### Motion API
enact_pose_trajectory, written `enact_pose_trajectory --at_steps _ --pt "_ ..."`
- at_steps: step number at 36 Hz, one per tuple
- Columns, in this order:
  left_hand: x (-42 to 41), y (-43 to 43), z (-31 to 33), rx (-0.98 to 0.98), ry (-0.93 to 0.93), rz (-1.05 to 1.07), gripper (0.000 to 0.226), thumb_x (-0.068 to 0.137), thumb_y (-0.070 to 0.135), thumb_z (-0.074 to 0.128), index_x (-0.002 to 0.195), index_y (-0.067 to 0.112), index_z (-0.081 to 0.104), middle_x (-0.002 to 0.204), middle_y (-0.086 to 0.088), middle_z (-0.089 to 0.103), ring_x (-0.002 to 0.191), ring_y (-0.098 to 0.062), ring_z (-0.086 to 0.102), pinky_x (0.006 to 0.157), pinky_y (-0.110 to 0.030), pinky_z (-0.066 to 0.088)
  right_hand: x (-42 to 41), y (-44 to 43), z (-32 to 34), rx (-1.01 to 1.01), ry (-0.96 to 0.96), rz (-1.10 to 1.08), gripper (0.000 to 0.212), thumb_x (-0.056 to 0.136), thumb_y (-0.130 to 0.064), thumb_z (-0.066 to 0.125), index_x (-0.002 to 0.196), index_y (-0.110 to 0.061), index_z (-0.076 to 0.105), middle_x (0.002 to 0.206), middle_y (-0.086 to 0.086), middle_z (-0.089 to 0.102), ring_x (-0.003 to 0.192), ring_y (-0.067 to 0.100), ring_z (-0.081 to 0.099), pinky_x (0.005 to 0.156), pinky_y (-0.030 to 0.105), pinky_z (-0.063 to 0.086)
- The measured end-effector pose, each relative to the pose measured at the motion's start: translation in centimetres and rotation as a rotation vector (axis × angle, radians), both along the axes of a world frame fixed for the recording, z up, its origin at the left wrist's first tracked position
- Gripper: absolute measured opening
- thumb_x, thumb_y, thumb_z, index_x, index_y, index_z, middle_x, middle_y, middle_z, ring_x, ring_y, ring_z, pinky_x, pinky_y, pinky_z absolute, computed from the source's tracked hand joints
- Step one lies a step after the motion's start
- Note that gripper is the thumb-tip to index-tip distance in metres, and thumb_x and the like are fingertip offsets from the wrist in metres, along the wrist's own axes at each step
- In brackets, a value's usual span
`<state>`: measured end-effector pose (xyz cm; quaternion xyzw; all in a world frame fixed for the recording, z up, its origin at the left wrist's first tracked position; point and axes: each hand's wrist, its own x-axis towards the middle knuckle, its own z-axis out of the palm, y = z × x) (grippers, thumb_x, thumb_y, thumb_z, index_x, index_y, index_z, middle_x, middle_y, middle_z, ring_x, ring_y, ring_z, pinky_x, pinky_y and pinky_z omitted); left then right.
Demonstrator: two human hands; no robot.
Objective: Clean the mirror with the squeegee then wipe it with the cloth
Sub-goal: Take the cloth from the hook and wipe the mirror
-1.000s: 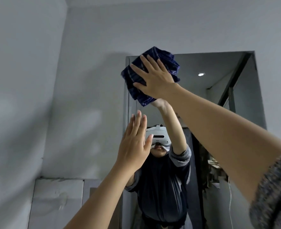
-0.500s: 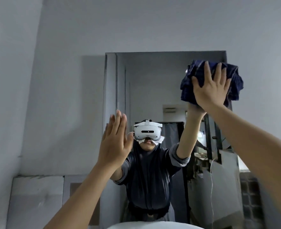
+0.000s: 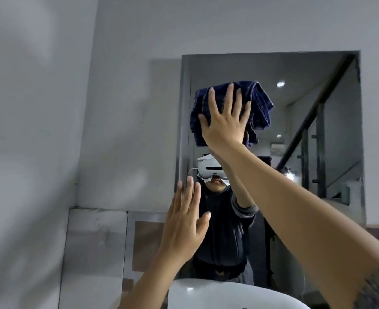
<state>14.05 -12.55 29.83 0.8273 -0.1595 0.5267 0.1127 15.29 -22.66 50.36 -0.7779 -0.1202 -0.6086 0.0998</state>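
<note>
Wall [image 3: 50, 130]: grey, filling the view from 9 to 12 o'clock; soft with blur. Mirror [image 3: 337, 175]: upright rectangle set against the wall, centre to 3 o'clock; its lower edge is hidden behind a white rounded basin rim [image 3: 217, 293], itself cut off at 6 o'clock. The glass reflects a person in dark clothing wearing a white headset; the reflected stair rail and ceiling lights at 2 o'clock are dim and hard to resolve. No squeegee can be made out.

Right hand [image 3: 225, 128]: fingers spread wide, palm flat against the cloth [image 3: 259, 103], pressing it to the upper middle of the mirror. The forearm enters from 4 o'clock, its grey sleeve cut off at the frame edge. The cloth, dark blue and bunched, shows beyond the fingertips at 12 o'clock and past both sides of the hand; its centre is covered by the palm.

Left hand [image 3: 184, 224]: open, fingers straight and near together, thumb apart, holding nothing, at the mirror's left edge, toward 7 o'clock of the cloth. Whether it touches the glass cannot be told.
</note>
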Motion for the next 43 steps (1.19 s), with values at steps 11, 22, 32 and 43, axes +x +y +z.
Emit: enact_pose_trajectory --at_steps 11,22,32,43 --pt "-0.2 -0.4 -0.1 -0.033 0.009 0.013 0.075 0.093 0.037 0.047 0.147 0.018 -0.001 0.156 -0.002 -0.008 0.142 -0.021 -0.011 0.113 -0.035 0.004 0.2 -7.4 -2.3 -0.799 -0.078 -0.095 0.057 0.094 -0.054 0.026 0.147 -0.034 0.019 0.158 0.007 0.014 0.145 0.029 0.012 0.117 0.047 0.007" --pt "-1.3 -0.7 0.2 -0.040 0.053 -0.012 0.078 0.094 0.040 0.045 0.144 0.023 -0.012 0.154 0.002 -0.018 0.140 -0.016 -0.022 0.112 -0.035 -0.003 0.4 -20.5 -7.8 0.074 0.039 -0.073 0.060 0.094 -0.053 0.034 0.147 -0.036 0.012 0.159 0.005 0.004 0.146 0.025 -0.001 0.117 0.045 -0.002" --pt "-2.0 -0.7 -4.1 -0.060 0.144 0.008 0.086 0.090 0.044 0.049 0.146 0.014 -0.008 0.154 0.000 -0.019 0.139 -0.022 -0.023 0.111 -0.040 0.002 -0.5 -11.9 -16.0 0.591 0.119 0.039 0.064 0.092 -0.047 0.041 0.147 -0.033 0.012 0.159 0.011 -0.001 0.146 0.029 -0.005 0.114 0.051 -0.006" --pt "-2.2 -0.1 -8.9 -0.188 0.124 -0.093 0.087 0.086 0.032 0.059 0.146 0.006 0.002 0.156 -0.011 -0.005 0.143 -0.023 -0.009 0.115 -0.020 -0.001 -1.1 0.4 -15.5 0.066 0.125 0.085 0.063 0.094 -0.040 0.037 0.148 -0.030 0.006 0.158 0.014 -0.004 0.145 0.034 -0.003 0.112 0.052 -0.010"
